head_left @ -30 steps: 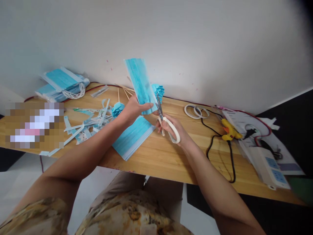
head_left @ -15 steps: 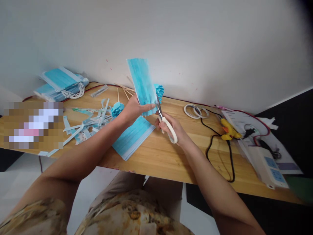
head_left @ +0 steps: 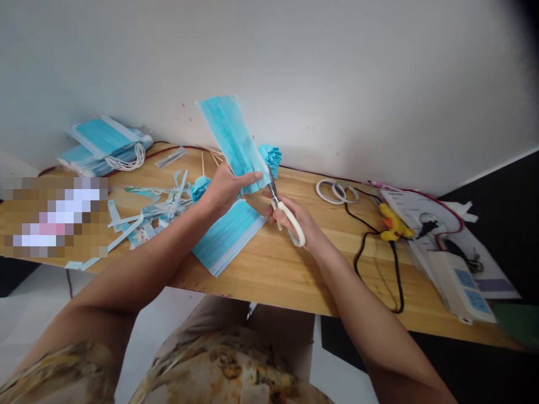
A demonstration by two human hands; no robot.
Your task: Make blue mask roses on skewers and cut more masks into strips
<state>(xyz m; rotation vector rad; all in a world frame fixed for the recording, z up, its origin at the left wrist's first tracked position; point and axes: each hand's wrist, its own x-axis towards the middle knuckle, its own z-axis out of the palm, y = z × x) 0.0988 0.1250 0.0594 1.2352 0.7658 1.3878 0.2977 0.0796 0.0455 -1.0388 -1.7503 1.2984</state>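
Observation:
My left hand (head_left: pixel 229 188) pinches a blue face mask (head_left: pixel 231 132) near its lower end, thumb on the front, and holds it up above the table. My right hand (head_left: pixel 295 216) is closed round the white handles of a pair of scissors (head_left: pixel 290 220). The blades point up at the mask's lower right corner; whether they touch it I cannot tell. Under my hands lies a stack of flat blue masks (head_left: pixel 225 238). One blue paper-like flower (head_left: pixel 269 159) shows behind the scissors, and another blue flower (head_left: pixel 200 189) is beside my left wrist.
Cut strips and scraps (head_left: pixel 158 205) litter the table's left part. Masks with ear loops (head_left: pixel 103 143) are piled at the back left. Thin sticks (head_left: pixel 210 156) lie behind my left hand. To the right are tape rolls (head_left: pixel 330 192), a yellow glue gun (head_left: pixel 393 224) with its cord and a power strip (head_left: pixel 461 286).
My left hand has shifted slightly left, and the mask in it leans further to the left. The right hand and scissors have stayed almost in place.

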